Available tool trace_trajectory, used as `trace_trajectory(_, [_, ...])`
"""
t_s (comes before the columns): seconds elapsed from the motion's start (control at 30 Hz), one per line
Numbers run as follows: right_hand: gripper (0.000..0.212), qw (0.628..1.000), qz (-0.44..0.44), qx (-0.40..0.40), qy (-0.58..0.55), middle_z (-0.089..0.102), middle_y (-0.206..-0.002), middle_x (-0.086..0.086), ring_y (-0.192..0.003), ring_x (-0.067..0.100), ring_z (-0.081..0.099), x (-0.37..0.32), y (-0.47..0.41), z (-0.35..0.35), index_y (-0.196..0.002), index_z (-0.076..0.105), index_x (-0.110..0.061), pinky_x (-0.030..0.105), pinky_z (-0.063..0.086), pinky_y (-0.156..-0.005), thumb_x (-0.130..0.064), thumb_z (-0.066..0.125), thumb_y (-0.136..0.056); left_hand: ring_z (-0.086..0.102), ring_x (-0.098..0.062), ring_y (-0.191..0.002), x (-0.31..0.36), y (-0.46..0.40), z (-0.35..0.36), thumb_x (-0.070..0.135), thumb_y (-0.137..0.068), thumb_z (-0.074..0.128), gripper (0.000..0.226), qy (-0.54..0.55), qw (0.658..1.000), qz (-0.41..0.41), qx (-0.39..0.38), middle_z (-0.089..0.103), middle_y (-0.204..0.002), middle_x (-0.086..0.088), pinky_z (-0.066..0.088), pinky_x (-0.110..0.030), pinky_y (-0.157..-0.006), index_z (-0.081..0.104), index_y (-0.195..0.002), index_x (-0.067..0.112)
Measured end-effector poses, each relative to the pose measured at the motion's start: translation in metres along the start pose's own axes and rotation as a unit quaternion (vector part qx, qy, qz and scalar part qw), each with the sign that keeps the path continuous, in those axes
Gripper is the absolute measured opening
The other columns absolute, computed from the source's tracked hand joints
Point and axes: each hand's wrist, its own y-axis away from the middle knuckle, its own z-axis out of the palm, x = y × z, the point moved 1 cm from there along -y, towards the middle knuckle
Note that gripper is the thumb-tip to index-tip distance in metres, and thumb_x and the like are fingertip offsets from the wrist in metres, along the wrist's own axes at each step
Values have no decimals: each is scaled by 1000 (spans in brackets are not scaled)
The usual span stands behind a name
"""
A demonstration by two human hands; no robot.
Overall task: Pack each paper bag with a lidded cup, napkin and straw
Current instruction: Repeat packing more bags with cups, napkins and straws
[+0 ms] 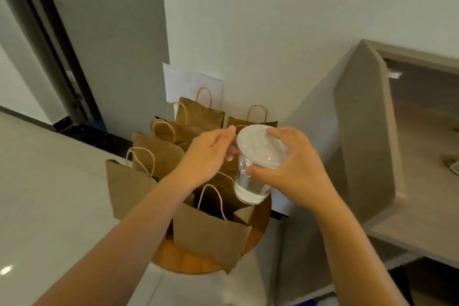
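1. Cup [250, 181] — it is a clear plastic one with a white lid [260, 146] on top, and it hangs in the air, tilted, just above the open front paper bag [211, 233].
2. The right hand [298, 169] holds the cup near its top, with the thumb on the side and fingers over the lid's edge.
3. The left hand [211, 156] is at the lid's left edge. Its fingers are loosely bent and touch the rim, but it is hard to tell if they pinch it or only rest there.
4. The step now looks like getting the lid snug and then lowering the cup into the bag.
5. To do it well, the person should press all round the lid's rim, so no part sticks up.
6. Then the cup should be turned upright before it goes down — a little water sits at the bottom and could spill if the lid is loose.
7. The left hand could let go of the lid and hold the bag's mouth wide, pushing the string handle [211, 199] out of the way.
8. The cup should go down slowly until it stands flat on the bag's floor.
9. More bags [159, 154] stand close behind on the round wooden table [173, 258], so the arms should move gently and not knock them over.
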Motion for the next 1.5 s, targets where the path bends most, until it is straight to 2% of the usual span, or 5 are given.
trace_trajectory(0.43, [86,997,40,-54,-49,22,-137,-21,-117,-6,22,77,-22,99,-134,30,-39,-1,22,-86,-49,79,-65,54,-9,-64,-155,-36,26,19,-96,49,13,-153,968,-199,-24,58,-73,2,44,-18,-58,57,-86,16])
trace_trajectory(0.6, [83,995,72,-37,-50,15,-130,-29,-118,-8,20,80,-7,129,-127,23,-47,-8,21,-82,-57,75,-64,61,-13,-75,-173,-34,25,21,-97,48,15,-266,942,-127,-160,66,-87,-1,52,-26,-73,62,-94,17])
trace_trajectory(0.73, [86,994,97,-20,-40,19,-135,-23,-116,-11,19,81,-1,148,-132,26,-42,-10,22,-79,-54,76,-64,61,-19,-92,-167,-35,24,28,-99,42,20,-469,841,-13,-268,65,-98,-2,48,-31,-81,60,-105,19])
trace_trajectory(1.03, [95,997,55,52,-9,27,-142,-12,-127,1,34,83,30,179,-136,36,-9,11,39,-96,-52,78,-63,-5,-32,-146,-193,-26,19,81,-68,52,120,-553,772,-41,-312,0,-159,-11,-3,-62,-111,-2,-151,14])
trace_trajectory(1.5, [90,996,33,13,76,39,-136,11,-119,27,48,90,69,187,-134,33,-22,26,51,-82,-67,67,-64,-25,-38,-140,-207,-33,24,83,-52,62,145,-544,777,-57,-311,-25,-154,-18,-6,-62,-111,-23,-146,13])
